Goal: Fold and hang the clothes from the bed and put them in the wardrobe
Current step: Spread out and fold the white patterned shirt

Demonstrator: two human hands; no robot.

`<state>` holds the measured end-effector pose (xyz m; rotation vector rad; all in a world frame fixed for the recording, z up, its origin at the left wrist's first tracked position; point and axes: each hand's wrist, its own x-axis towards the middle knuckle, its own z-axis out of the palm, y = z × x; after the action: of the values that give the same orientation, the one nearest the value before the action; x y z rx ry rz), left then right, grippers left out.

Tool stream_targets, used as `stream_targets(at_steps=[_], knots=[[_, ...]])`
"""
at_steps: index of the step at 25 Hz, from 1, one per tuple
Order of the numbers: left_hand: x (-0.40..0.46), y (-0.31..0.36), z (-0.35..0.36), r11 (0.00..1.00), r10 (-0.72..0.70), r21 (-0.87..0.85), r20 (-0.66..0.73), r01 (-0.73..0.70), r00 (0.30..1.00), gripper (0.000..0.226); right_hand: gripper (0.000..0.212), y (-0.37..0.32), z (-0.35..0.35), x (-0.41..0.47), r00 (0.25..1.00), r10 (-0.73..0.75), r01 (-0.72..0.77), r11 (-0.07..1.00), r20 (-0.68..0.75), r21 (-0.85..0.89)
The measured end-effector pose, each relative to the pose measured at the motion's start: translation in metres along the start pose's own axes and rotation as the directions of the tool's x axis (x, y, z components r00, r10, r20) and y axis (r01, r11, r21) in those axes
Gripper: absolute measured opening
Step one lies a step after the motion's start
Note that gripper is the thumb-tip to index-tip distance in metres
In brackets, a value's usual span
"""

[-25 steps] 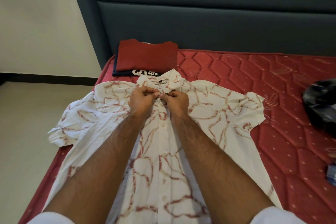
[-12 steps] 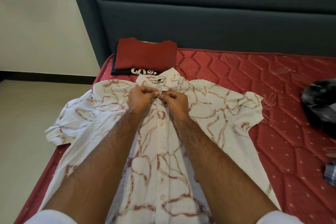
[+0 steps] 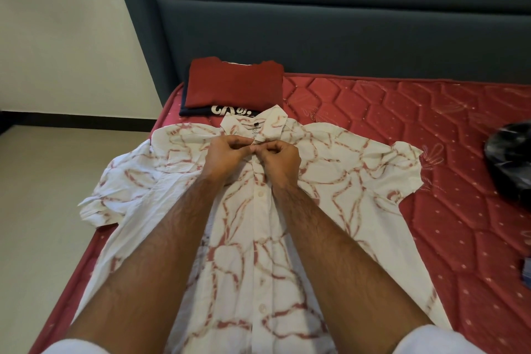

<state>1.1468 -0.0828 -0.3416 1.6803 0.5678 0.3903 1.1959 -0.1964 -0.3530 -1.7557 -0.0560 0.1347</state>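
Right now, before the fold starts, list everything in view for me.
patterned shirt: one, white with red lines, spread flat face up on the mattress, collar toward the headboard.
red folded garment: one, dark red, on top of the stack by the headboard.
dark folded garment: one, navy with white lettering, under the red one.
dark bundle: one, black and grey, at the right edge; what it is cannot be told.
mattress: one, red quilted.
headboard: one, dark teal, padded.
left hand: pinches the shirt's placket below the collar.
right hand: pinches the same spot.
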Motion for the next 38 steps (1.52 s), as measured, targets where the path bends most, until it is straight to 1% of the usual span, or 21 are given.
stream_targets(at_steps=[1, 3, 5, 7, 11, 14, 16, 18, 19, 21, 23, 24, 26, 27, 29, 30, 32, 34, 35, 36, 38], knots=[[0.001, -0.004, 0.002, 1.000, 0.003, 0.028, -0.024, -0.002, 1.000, 0.015, 0.018, 0.000, 0.000, -0.001, 1.000, 0.000, 0.000, 1.000, 0.005, -0.002], [0.002, -0.011, 0.007, 0.985, 0.051, 0.169, -0.106, -0.033, 0.993, 0.009, 0.018, 0.001, 0.001, -0.001, 1.000, -0.012, 0.013, 1.000, 0.016, -0.021], [0.000, -0.012, 0.011, 0.947, 0.114, 0.316, -0.175, -0.054, 0.978, 0.005, 0.016, 0.001, 0.002, -0.001, 0.999, -0.032, 0.033, 0.998, 0.024, -0.051], [-0.002, -0.011, 0.016, 0.908, 0.172, 0.413, -0.204, -0.075, 0.964, 0.007, 0.015, 0.002, 0.003, 0.000, 0.999, -0.042, 0.044, 0.997, 0.022, -0.069], [0.000, -0.016, 0.020, 0.816, 0.247, 0.569, -0.176, -0.106, 0.953, 0.011, 0.013, 0.003, 0.003, 0.001, 0.998, -0.049, 0.051, 0.995, 0.024, -0.084], [0.002, -0.014, 0.020, 0.741, 0.250, 0.663, -0.123, -0.108, 0.960, 0.016, 0.013, 0.004, 0.003, 0.001, 0.997, -0.073, 0.075, 0.991, 0.019, -0.110], [0.005, -0.013, 0.017, 0.803, 0.132, 0.594, -0.087, -0.055, 0.987, 0.016, 0.012, 0.005, 0.003, 0.002, 0.995, -0.093, 0.095, 0.987, 0.021, -0.131], [0.010, -0.009, 0.011, 0.901, -0.056, 0.430, -0.023, 0.060, 0.998, 0.013, 0.011, 0.005, 0.004, 0.002, 0.995, -0.098, 0.101, 0.986, 0.024, -0.136], [0.015, -0.012, 0.007, 0.934, -0.115, 0.342, 0.010, 0.105, 0.993, 0.013, 0.011, 0.004, 0.004, 0.001, 0.994, -0.105, 0.107, 0.985, 0.021, -0.137], [0.023, -0.013, 0.002, 0.975, -0.190, 0.131, 0.049, 0.182, 0.981, 0.012, 0.013, 0.004, 0.004, 0.001, 0.993, -0.120, 0.121, 0.983, 0.011, -0.138], [0.020, -0.006, 0.005, 0.974, -0.218, -0.043, 0.098, 0.223, 0.971, 0.007, 0.018, 0.004, 0.005, 0.000, 0.992, -0.129, 0.129, 0.981, 0.013, -0.142], [0.017, -0.003, 0.006, 0.976, -0.203, -0.054, 0.090, 0.209, 0.975, 0.007, 0.019, 0.003, 0.004, 0.000, 0.992, -0.122, 0.124, 0.981, 0.026, -0.151], [0.011, -0.003, 0.007, 0.979, -0.117, 0.171, 0.002, 0.114, 0.993, 0.011, 0.015, 0.000, 0.002, -0.002, 0.993, -0.071, 0.083, 0.988, 0.095, -0.129], [0.004, -0.002, 0.006, 0.952, -0.086, 0.289, -0.055, 0.098, 0.995, 0.013, 0.016, -0.004, -0.003, -0.006, 0.988, -0.032, 0.041, 0.997, 0.152, -0.060], [-0.007, 0.001, 0.005, 0.893, -0.017, 0.446, -0.093, 0.057, 0.995, 0.021, 0.021, -0.010, -0.029, -0.018, 0.973, 0.001, -0.018, 0.997, 0.231, 0.072], [-0.014, 0.004, 0.006, 0.861, 0.049, 0.509, -0.085, 0.001, 0.995, 0.029, 0.021, -0.011, -0.052, -0.024, 0.974, -0.027, 0.014, 0.998, 0.227, 0.057], [-0.026, 0.011, 0.012, 0.751, 0.214, 0.648, -0.063, -0.124, 0.975, 0.040, 0.023, -0.004, -0.110, -0.035, 0.975, -0.107, 0.126, 0.988, 0.195, -0.087], [-0.048, 0.019, 0.026, 0.567, 0.354, 0.792, 0.014, -0.227, 0.935, 0.040, 0.026, 0.010, -0.176, -0.049, 0.972, -0.173, 0.215, 0.926, 0.158, -0.310], [-0.058, 0.024, 0.036, 0.495, 0.401, 0.817, 0.088, -0.296, 0.912, 0.037, 0.026, 0.016, -0.205, -0.058, 0.976, -0.165, 0.211, 0.882, 0.143, -0.421], [-0.070, 0.031, 0.049, 0.462, 0.394, 0.808, 0.182, -0.365, 0.901, 0.034, 0.028, 0.020, -0.232, -0.068, 0.986, -0.114, 0.161, 0.841, 0.122, -0.516], [-0.092, 0.043, 0.081, 0.443, 0.293, 0.740, 0.415, -0.507, 0.861, 0.027, 0.046, 0.026, -0.278, -0.088, 0.996, 0.047, 0.009, 0.762, 0.069, -0.647]])
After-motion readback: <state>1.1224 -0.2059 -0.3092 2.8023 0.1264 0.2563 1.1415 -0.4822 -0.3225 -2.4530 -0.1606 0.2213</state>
